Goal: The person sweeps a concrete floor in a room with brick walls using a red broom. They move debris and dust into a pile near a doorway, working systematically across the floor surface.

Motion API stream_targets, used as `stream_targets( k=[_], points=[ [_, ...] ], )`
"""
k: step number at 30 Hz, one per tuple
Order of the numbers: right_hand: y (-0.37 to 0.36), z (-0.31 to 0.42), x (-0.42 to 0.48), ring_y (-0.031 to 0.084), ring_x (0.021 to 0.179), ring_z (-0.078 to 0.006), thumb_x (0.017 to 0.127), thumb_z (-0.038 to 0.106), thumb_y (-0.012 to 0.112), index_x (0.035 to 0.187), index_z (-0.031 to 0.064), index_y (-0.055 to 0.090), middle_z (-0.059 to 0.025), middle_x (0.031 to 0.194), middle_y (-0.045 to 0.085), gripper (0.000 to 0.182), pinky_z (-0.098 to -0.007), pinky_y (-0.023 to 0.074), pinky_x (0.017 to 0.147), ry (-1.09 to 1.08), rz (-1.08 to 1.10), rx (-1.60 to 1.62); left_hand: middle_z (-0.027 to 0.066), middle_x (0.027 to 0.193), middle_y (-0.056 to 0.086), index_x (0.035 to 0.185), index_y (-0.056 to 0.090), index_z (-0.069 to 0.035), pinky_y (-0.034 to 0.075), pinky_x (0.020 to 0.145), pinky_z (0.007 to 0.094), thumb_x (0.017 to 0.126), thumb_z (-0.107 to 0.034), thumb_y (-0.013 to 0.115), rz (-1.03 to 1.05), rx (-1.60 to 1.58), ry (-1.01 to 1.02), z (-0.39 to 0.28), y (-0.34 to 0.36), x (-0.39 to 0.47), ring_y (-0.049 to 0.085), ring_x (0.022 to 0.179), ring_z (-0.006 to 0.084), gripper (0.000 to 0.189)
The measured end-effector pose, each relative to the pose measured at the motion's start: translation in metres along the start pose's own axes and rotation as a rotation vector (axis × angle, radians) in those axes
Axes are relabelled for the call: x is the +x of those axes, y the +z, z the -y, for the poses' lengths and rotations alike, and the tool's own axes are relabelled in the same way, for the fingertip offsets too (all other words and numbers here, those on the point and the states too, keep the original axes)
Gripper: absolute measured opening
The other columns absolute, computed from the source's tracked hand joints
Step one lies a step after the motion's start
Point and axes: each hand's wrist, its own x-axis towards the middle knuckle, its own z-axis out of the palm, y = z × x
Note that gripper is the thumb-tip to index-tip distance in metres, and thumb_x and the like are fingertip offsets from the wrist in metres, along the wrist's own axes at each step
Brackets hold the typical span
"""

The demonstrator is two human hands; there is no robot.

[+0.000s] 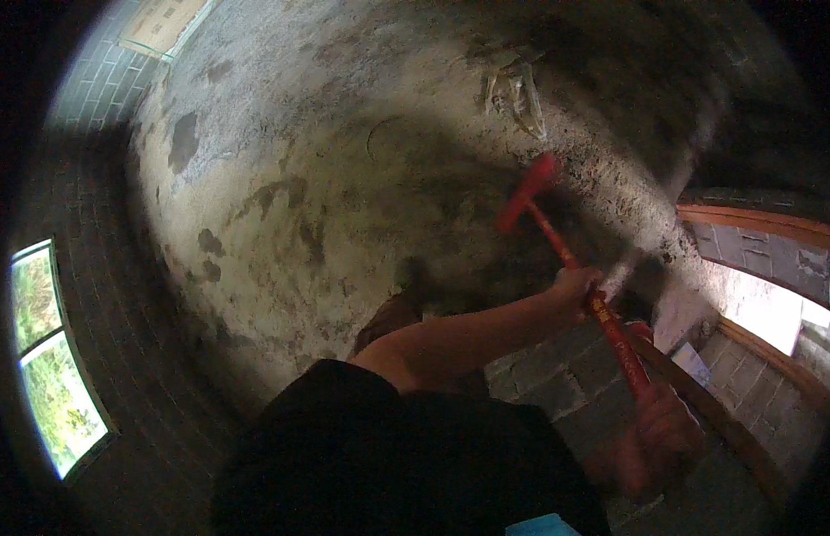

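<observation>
Both my hands are closed around the red handle [613,331] of a long-handled tool. My left hand [577,287] grips it around the middle, with the bare forearm reaching across from my dark clothing. Lower down, towards the handle's end, is my right hand [666,429], blurred by motion. The handle bears writing. At its far end, the red crosswise head [527,191] is smeared by motion, so I cannot tell its exact kind or whether it touches the stained concrete floor [308,167]. Part of a leg and a foot [391,315] show behind my left forearm.
A crumpled, clear plastic-like piece [515,100] lies beyond the tool's head. Block walls [97,87] surround the floor, with a window [60,395] at left. Wooden framing [757,221] and a bright opening [757,305] are at right. A pale sheet [691,362] sits near the handle.
</observation>
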Motion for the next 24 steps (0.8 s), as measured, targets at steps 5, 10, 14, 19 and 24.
stream_targets(
  k=[5,10,14,19,24],
  points=[
    [0.044,0.024,0.011,0.052,0.066,-0.0179,0.084,0.012,0.042,0.084,0.0086,0.050,-0.0037,0.076,0.051,0.009,-0.0283,0.0437,0.066,-0.048,0.217,0.124,0.0020,0.059,0.040,0.073,0.044,-0.009,0.043,0.049,0.0292,0.078,-0.017,0.053,-0.276,-0.485,-0.025,-0.050,-0.074,-0.054,0.048,0.056,0.0158,0.012],
    [0.193,0.018,0.037,0.052,0.069,-0.0186,0.086,0.011,0.040,0.090,0.0057,0.051,-0.0055,0.081,0.053,0.013,-0.0300,0.0431,0.071,-0.104,0.225,0.850,0.0035,0.059,0.046,0.068,0.047,-0.009,0.041,0.048,0.0310,0.074,-0.019,0.054,-0.441,0.107,0.308,-0.014,-0.274,-0.016,0.047,0.051,0.0166,0.014],
    [0.181,-0.016,0.008,0.050,0.072,-0.0210,0.085,0.013,0.042,0.076,0.0038,0.048,-0.0079,0.072,0.053,0.014,-0.0386,0.0417,0.068,0.122,-0.155,0.597,0.0040,0.063,0.054,0.068,0.056,-0.010,0.043,0.047,0.0323,0.061,-0.027,0.066,-0.058,0.756,0.592,0.023,-0.266,-0.002,0.055,0.059,0.0213,0.020],
    [0.128,0.089,0.023,0.052,0.073,-0.0214,0.085,0.015,0.043,0.080,0.0059,0.050,-0.0077,0.077,0.054,0.012,-0.0394,0.0417,0.065,-0.526,-0.197,-0.843,0.0078,0.071,0.054,0.080,0.054,-0.010,0.045,0.052,0.0318,0.060,-0.023,0.067,-0.157,0.944,0.784,0.053,-0.151,0.056,0.054,0.061,0.0226,0.027],
    [0.109,0.090,0.017,0.051,0.072,-0.0193,0.084,0.014,0.045,0.080,0.0054,0.051,-0.0070,0.077,0.054,0.011,-0.0368,0.0416,0.064,-0.157,-0.147,-0.199,0.0059,0.064,0.046,0.079,0.050,-0.006,0.044,0.053,0.0336,0.070,-0.011,0.059,-0.105,-0.382,-0.247,-0.043,-0.056,-0.021,0.049,0.057,0.0215,0.014]
  ],
)
